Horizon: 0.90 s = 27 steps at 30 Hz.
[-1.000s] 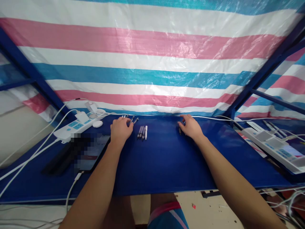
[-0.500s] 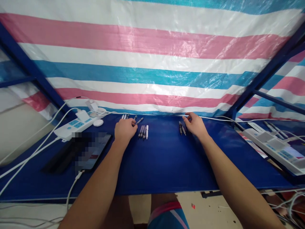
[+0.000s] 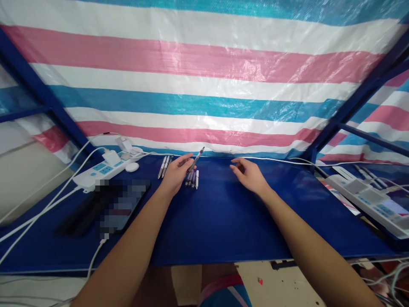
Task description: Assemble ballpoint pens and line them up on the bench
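My left hand (image 3: 177, 172) is closed on a grey pen (image 3: 199, 156), which tilts up toward the right with its dark tip clear of the tabletop. Right below that hand, several purple-grey pens (image 3: 191, 179) lie side by side, with a white pen (image 3: 197, 179) at the right end of the row. More white and grey pens (image 3: 163, 166) rest to the left of my left hand. My right hand (image 3: 252, 175) hovers over the tabletop, fingers curved and apart, and nothing shows in its grasp. The two dark pens on that side are out of sight.
A white power strip (image 3: 99, 170) with plugs and cables, a white round disc (image 3: 132, 167) and a phone (image 3: 136, 200) lie on the left of the blue tabletop (image 3: 220, 226). Another power strip (image 3: 370, 198) is at the right. A striped sheet (image 3: 204, 98) hangs behind.
My left hand has moved right, lifting a pen off the tabletop. My right hand has shifted left and slightly closer to me, where the dark pens lay visible.
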Each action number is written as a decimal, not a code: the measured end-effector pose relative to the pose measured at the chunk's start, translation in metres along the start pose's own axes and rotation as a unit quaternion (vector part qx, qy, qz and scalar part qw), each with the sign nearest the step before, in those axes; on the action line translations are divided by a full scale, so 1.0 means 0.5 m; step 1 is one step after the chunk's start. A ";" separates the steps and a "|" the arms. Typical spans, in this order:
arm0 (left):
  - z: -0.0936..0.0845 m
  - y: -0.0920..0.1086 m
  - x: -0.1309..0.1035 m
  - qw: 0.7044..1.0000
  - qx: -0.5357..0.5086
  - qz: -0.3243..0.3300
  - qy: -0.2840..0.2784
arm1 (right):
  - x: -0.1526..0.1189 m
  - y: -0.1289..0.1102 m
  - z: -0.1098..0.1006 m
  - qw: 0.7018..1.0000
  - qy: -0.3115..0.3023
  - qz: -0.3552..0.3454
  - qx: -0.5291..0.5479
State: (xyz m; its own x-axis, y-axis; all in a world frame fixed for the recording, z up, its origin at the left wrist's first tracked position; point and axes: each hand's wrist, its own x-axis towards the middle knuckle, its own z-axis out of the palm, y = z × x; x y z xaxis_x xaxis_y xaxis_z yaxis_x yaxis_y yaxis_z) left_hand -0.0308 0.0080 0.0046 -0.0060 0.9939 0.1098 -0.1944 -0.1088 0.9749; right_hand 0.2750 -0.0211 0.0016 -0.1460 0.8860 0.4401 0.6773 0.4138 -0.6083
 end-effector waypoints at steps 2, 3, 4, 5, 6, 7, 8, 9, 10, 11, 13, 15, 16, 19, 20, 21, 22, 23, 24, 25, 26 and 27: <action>0.009 0.004 -0.008 1.000 -0.007 -0.011 -0.017 | -0.003 -0.009 0.008 1.000 -0.019 0.002 0.009; 0.013 0.006 -0.011 1.000 0.000 -0.012 -0.027 | -0.004 -0.011 0.011 0.999 -0.026 0.006 0.019; 0.016 0.008 -0.015 0.999 0.012 -0.008 -0.038 | -0.005 -0.014 0.014 0.999 -0.029 0.009 0.036; 0.019 0.010 -0.019 0.998 0.027 -0.003 -0.050 | -0.006 -0.016 0.018 0.998 -0.031 0.011 0.058; 0.021 0.012 -0.023 0.997 0.041 0.003 -0.063 | -0.006 -0.019 0.021 0.996 -0.032 0.013 0.086; 0.024 0.013 -0.027 0.995 0.054 0.008 -0.078 | -0.007 -0.022 0.024 0.992 -0.034 0.016 0.119; 0.026 0.013 -0.030 0.994 0.066 0.011 -0.092 | -0.008 -0.026 0.027 0.987 -0.038 0.020 0.154; 0.027 0.012 -0.033 0.992 0.076 0.012 -0.105 | -0.008 -0.030 0.030 0.981 -0.042 0.026 0.188; 0.029 0.010 -0.034 0.990 0.083 0.011 -0.114 | -0.009 -0.035 0.031 0.974 -0.047 0.033 0.218; 0.030 0.008 -0.035 0.989 0.086 0.011 -0.116 | -0.010 -0.040 0.032 0.968 -0.052 0.040 0.243; 0.032 0.004 -0.033 0.991 0.084 0.021 -0.103 | -0.011 -0.048 0.032 0.959 -0.058 0.051 0.272; 0.032 0.001 -0.029 0.994 0.069 0.045 -0.073 | -0.011 -0.051 0.031 0.955 -0.057 0.061 0.284; 0.032 0.001 -0.026 0.995 0.057 0.059 -0.056 | -0.011 -0.051 0.031 0.954 -0.053 0.065 0.288; 0.028 0.003 -0.018 0.996 0.005 0.092 -0.012 | -0.010 -0.044 0.035 0.952 -0.042 0.078 0.294; 0.025 0.005 -0.016 0.995 -0.009 0.099 -0.001 | -0.009 -0.041 0.037 0.951 -0.042 0.080 0.294; 0.023 0.006 -0.014 0.994 -0.021 0.105 0.008 | -0.009 -0.037 0.040 0.951 -0.043 0.081 0.295; 0.021 0.007 -0.012 0.993 -0.030 0.111 0.018 | -0.009 -0.035 0.043 0.951 -0.046 0.082 0.295; 0.019 0.009 -0.010 0.992 -0.038 0.117 0.027 | -0.009 -0.032 0.045 0.951 -0.050 0.081 0.296; 0.017 0.010 -0.009 0.991 -0.046 0.122 0.034 | -0.009 -0.030 0.047 0.950 -0.054 0.081 0.296; 0.016 0.012 -0.009 0.990 -0.054 0.126 0.040 | -0.009 -0.029 0.049 0.950 -0.058 0.080 0.296; 0.016 0.014 -0.009 0.989 -0.063 0.128 0.042 | -0.010 -0.028 0.050 0.950 -0.061 0.079 0.296; 0.016 0.016 -0.010 0.988 -0.072 0.126 0.041 | -0.010 -0.027 0.051 0.950 -0.064 0.078 0.294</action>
State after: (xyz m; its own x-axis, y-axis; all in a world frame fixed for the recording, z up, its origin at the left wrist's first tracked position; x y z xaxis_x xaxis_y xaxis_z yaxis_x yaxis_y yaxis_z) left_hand -0.0245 0.0022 0.0137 -0.1505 0.9338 0.3246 -0.3146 -0.3565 0.8797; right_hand 0.2484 -0.0259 -0.0091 -0.1885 0.9488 0.2533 0.1828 0.2873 -0.9402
